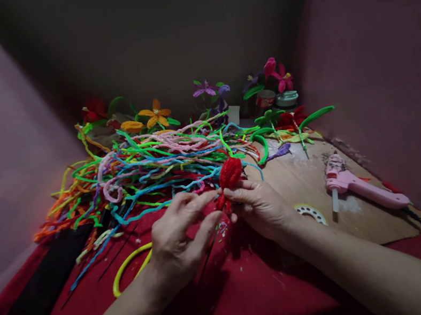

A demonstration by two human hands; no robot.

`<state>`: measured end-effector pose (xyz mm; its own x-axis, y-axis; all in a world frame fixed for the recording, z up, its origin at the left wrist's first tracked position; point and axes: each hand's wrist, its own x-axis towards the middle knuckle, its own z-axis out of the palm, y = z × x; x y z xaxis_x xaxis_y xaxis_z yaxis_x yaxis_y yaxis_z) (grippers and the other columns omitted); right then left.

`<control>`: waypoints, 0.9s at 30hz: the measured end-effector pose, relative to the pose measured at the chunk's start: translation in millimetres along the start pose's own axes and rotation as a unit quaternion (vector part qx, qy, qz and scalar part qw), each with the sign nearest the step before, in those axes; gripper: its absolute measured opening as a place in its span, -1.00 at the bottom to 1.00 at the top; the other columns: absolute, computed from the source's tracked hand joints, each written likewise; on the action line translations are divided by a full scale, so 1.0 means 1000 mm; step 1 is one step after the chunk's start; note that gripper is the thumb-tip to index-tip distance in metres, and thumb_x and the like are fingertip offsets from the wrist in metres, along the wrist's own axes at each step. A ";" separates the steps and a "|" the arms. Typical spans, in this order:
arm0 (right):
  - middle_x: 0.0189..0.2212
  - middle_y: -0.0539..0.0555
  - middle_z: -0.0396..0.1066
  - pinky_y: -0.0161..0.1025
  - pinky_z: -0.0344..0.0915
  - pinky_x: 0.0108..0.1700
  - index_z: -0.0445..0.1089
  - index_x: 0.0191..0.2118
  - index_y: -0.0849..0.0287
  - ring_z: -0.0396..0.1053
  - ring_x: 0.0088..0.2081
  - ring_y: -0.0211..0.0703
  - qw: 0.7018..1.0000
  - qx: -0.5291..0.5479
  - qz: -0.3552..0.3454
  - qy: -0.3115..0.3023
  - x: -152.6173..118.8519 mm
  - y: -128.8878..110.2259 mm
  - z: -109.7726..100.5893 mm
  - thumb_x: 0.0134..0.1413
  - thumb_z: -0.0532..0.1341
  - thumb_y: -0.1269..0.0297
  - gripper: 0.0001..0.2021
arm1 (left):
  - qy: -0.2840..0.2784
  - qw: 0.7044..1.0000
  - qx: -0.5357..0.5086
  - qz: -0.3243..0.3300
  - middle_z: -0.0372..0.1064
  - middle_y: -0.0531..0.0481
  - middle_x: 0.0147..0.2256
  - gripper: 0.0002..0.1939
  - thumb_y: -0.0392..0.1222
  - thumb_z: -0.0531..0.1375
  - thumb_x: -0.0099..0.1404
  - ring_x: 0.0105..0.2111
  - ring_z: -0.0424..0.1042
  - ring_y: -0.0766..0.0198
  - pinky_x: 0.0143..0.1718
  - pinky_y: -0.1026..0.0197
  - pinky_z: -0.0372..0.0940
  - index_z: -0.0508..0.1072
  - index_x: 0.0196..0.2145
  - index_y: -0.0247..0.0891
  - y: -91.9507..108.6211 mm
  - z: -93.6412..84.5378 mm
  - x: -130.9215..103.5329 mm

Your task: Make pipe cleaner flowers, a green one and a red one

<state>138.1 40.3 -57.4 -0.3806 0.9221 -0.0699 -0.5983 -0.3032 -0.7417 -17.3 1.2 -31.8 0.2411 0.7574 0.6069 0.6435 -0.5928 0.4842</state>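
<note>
A red bud-shaped flower head of fuzzy pipe cleaner (pixel 231 172) stands upright between my hands, loose red strands at its base. My right hand (pixel 261 204) is closed, thumb and fingers pinching that base. From the other side, my left hand (pixel 185 232) reaches in, its index finger and thumb stretched out and apart. Those fingertips are beside the red strands; whether they touch them is hard to make out. A thin dark stick slants down below the left thumb. Behind the flower lies a big heap of coloured pipe cleaners (pixel 162 160).
On a brown board (pixel 280 183) at right lies a pink glue gun (pixel 362 187) with a black cord. A yellow ring (pixel 123 273) and black flat case (pixel 40 290) lie at left on the red cloth (pixel 260 301). Finished flowers, including an orange one (pixel 156 114), stand behind.
</note>
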 end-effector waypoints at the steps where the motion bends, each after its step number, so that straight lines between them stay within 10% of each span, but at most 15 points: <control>1: -0.60 -0.03 0.39 -0.42 0.20 -0.62 0.48 -0.46 0.28 0.25 -0.63 -0.39 1.000 -0.009 -0.004 -0.003 -0.001 0.000 0.000 -0.24 0.36 0.35 -0.86 | 0.017 0.999 -0.018 -0.047 0.42 -0.04 -0.29 -0.76 -0.26 0.18 0.17 -0.34 0.42 0.33 -0.28 0.33 0.31 0.46 -0.16 -0.27 0.003 -0.003 0.004; 5: -0.64 -0.06 0.33 -0.40 0.17 -0.61 0.47 -0.44 0.26 0.20 -0.64 -0.39 0.999 -0.053 0.001 -0.011 -0.005 -0.001 0.001 -0.19 0.34 0.30 -0.85 | -0.048 0.954 -0.155 -0.253 0.47 -0.02 -0.35 -0.81 -0.18 0.17 0.18 -0.34 0.41 0.29 -0.30 0.29 0.30 0.52 -0.29 -0.29 0.013 -0.007 0.020; 13: -0.64 -0.03 0.35 -0.43 0.14 -0.65 0.47 -0.39 0.28 0.22 -0.66 -0.39 0.998 -0.041 0.002 -0.039 -0.006 -0.007 0.004 -0.18 0.33 0.29 -0.82 | -0.079 0.872 -0.317 -0.363 0.40 0.06 -0.52 -0.77 -0.15 0.25 0.09 -0.61 0.26 0.44 -0.57 0.36 0.19 0.50 -0.29 -0.32 0.013 -0.003 0.029; 20: -0.67 -0.06 0.35 -0.44 0.11 -0.62 0.47 -0.49 0.29 0.21 -0.65 -0.42 0.998 0.008 -0.022 0.055 -0.006 -0.008 0.012 -0.24 0.35 0.34 -0.87 | -0.095 0.922 -0.280 -0.252 0.48 0.00 -0.35 -0.74 -0.23 0.25 0.07 -0.37 0.45 0.28 -0.29 0.23 0.37 0.42 -0.23 -0.29 0.017 0.012 0.027; 27: -0.65 -0.07 0.36 -0.41 0.09 -0.57 0.46 -0.49 0.28 0.19 -0.63 -0.41 0.991 0.068 -0.027 0.108 -0.010 -0.006 0.017 -0.36 0.36 0.40 -0.84 | -0.018 0.997 0.078 0.016 0.44 -0.17 -0.18 -0.70 -0.32 0.04 0.26 -0.22 0.46 0.18 -0.18 0.12 0.39 0.32 -0.05 -0.32 0.010 0.036 0.017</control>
<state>133.5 28.9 -40.3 -0.1944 0.9632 -0.1858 -0.7091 -0.2689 -0.6518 19.6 18.2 -39.0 0.2876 0.7490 0.5969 0.7387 -0.5702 0.3595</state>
